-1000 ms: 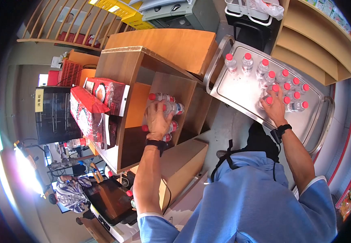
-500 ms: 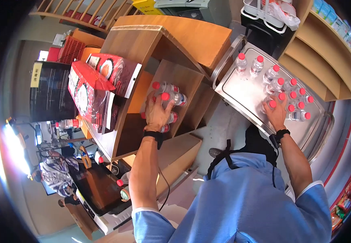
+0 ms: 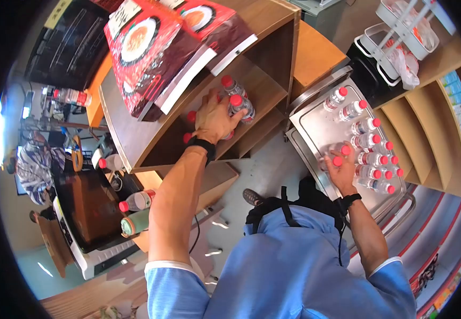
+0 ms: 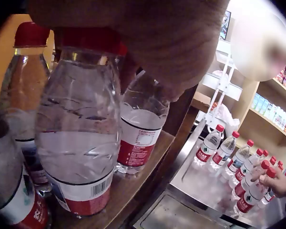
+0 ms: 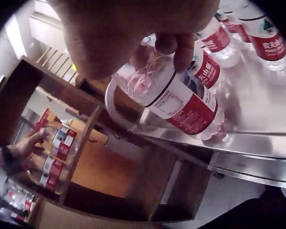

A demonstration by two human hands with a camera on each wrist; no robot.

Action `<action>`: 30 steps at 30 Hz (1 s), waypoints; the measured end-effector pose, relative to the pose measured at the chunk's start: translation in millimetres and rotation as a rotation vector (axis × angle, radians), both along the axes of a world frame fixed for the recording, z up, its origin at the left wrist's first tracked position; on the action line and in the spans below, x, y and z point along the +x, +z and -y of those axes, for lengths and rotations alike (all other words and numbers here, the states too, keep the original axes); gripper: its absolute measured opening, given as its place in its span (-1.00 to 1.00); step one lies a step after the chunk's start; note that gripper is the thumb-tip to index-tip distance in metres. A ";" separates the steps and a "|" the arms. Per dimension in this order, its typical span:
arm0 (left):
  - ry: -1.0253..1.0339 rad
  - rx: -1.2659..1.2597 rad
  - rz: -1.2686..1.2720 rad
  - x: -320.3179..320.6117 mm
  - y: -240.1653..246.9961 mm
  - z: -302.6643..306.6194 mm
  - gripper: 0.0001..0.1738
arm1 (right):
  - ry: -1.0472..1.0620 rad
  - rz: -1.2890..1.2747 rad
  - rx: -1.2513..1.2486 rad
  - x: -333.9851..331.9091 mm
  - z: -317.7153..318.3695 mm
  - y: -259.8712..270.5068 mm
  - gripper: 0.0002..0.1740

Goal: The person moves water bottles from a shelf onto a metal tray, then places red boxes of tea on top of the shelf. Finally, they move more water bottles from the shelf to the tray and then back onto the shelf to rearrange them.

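Red "农夫山" label [image 5: 269, 46] shows beyond right fingers [image 5: 183, 55] gripping a bottle [image 5: 188, 109].

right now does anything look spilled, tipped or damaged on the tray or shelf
Nothing stands out. The red-capped bottles clear of the right hand stand upright on the metal tray, with no visible spill or damage. The left hand partly hides the shelf bottles, so I can't fully judge those.

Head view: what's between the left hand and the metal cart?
Between the left hand and the metal cart: a red-capped bottle at the thumb, dark wooden shelf boards, then a strip of grey floor. The head view shows it.
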State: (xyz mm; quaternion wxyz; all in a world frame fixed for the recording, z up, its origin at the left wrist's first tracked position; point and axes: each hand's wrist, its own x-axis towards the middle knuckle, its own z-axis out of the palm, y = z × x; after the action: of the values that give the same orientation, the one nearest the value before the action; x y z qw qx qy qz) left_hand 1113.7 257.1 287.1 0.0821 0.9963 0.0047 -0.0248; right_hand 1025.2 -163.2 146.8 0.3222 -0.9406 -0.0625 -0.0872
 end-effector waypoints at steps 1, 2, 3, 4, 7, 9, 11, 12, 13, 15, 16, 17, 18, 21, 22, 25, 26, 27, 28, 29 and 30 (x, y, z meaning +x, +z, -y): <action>0.014 -0.013 -0.002 0.3 -0.9 -1.1 -0.23 | 0.014 -0.002 -0.013 5.2 -13.0 13.2 -0.57; 0.015 0.003 -0.008 0.4 -1.4 -1.2 -0.21 | 0.062 -0.039 0.026 11.4 -26.4 25.4 -0.57; 0.015 0.020 -0.015 0.6 -2.6 -1.2 -0.20 | 0.108 -0.078 0.065 18.2 -40.1 35.2 -0.57; 0.024 0.009 -0.018 0.8 -4.9 -1.8 -0.20 | 0.117 -0.081 0.054 26.1 -53.9 42.3 -0.57; 0.029 0.016 0.005 1.4 -7.7 -3.5 -0.16 | 0.207 0.037 0.148 57.6 -99.9 61.4 -0.57; 0.014 0.016 -0.011 1.3 -3.5 -2.9 -0.16 | 0.242 0.180 0.187 81.7 -132.3 76.9 -0.57; 0.013 0.020 -0.008 -0.3 -3.6 -3.6 -0.17 | 0.245 0.202 0.184 111.7 -161.4 82.7 -0.53; 0.006 0.030 -0.003 -1.1 -2.8 -3.9 -0.17 | 0.241 0.227 0.187 125.5 -175.3 85.8 -0.50; 0.012 0.028 -0.003 -1.3 -0.5 -3.3 -0.17 | 0.247 0.227 0.186 137.4 -189.3 91.7 -0.50; 0.035 0.046 -0.073 -1.3 4.4 -0.9 -0.16 | 0.191 0.029 0.116 158.0 -213.4 101.7 -0.40; 0.043 0.043 -0.077 -1.5 4.0 -1.4 -0.16 | 0.199 0.024 0.114 166.1 -221.7 100.6 -0.40; 0.033 0.028 -0.065 -1.7 3.0 -2.2 -0.16 | 0.212 -0.028 0.120 172.2 -229.1 98.6 -0.33; 0.025 0.013 -0.055 -2.1 1.0 -3.1 -0.16 | 0.225 -0.083 0.125 175.9 -236.1 95.0 -0.27; 0.024 -0.054 -0.039 -0.8 -3.1 -5.7 -0.16 | 0.178 -0.051 0.049 176.7 -258.3 82.5 -0.20; 0.028 -0.050 -0.074 -0.6 -1.8 -6.4 -0.17 | 0.188 -0.029 0.066 177.0 -263.4 80.0 -0.16; 0.022 -0.079 -0.036 -1.9 -3.5 -6.5 -0.16 | 0.114 -0.018 0.059 176.9 -269.0 77.3 -0.16; 0.026 -0.082 -0.038 -1.0 -3.5 -6.9 -0.16 | 0.127 -0.008 0.059 177.3 -268.0 76.5 -0.18; 0.037 -0.083 -0.064 0.1 -3.4 -7.4 -0.16 | 0.131 -0.009 0.057 177.5 -267.2 74.4 -0.18; 0.044 -0.083 -0.089 0.9 -3.0 -7.3 -0.15 | 0.145 0.018 0.069 176.9 -265.6 72.4 -0.19; 0.043 -0.084 -0.089 1.2 -2.6 -6.7 -0.15 | 0.156 0.045 0.082 176.0 -263.5 70.5 -0.21; 0.053 -0.078 -0.095 1.7 -2.6 -6.3 -0.16 | 0.153 0.046 0.081 174.2 -260.9 69.4 -0.21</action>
State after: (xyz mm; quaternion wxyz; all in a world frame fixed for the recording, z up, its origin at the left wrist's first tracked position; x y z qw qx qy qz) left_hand 1115.5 263.4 284.5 0.1213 0.9896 0.0338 -0.0703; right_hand 1199.4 97.7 216.3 0.3643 -0.9170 -0.1378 -0.0864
